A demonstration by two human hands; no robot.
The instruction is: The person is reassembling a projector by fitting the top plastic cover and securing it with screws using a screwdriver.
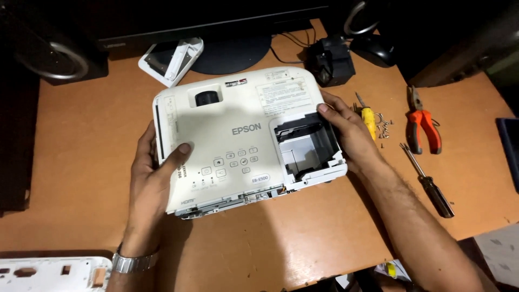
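— How did the white projector (238,135) lie?
— Flat on the wooden desk (81,162), long axis left to right, slightly tilted, lens end away.
— The grip?
— Left hand (154,173) and right hand (351,132) clasped its short sides, fingers spread.

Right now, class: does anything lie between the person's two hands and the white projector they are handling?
Nothing visible does. The left hand grips the projector at its left edge, thumb on top. The right hand holds the right edge beside the open compartment. The tools lie apart, to the right.
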